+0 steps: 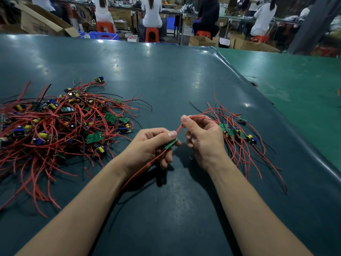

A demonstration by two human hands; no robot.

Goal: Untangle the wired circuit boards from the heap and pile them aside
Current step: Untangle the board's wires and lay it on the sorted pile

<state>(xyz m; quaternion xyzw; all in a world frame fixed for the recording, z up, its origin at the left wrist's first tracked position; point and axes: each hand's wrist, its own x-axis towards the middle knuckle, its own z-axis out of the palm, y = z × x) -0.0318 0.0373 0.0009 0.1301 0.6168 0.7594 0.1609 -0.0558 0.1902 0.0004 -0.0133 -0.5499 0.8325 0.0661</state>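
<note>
Left hand (151,145) grips board (171,143), thumb on top; right hand (201,135) just beside pinches its wire (179,128), forearms converging.

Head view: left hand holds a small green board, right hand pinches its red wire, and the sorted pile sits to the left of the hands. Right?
Not quite. The head view shows the sorted pile to the right of the hands; the tangled heap is on the left. The left hand does hold the green board, and the right hand pinches its red wire.

Looks like a factory assembly floor: green-matted worktop (166,74), workers (152,13) on red stools (151,34) at long benches, cardboard boxes (201,41), blue crates (104,35).
</note>
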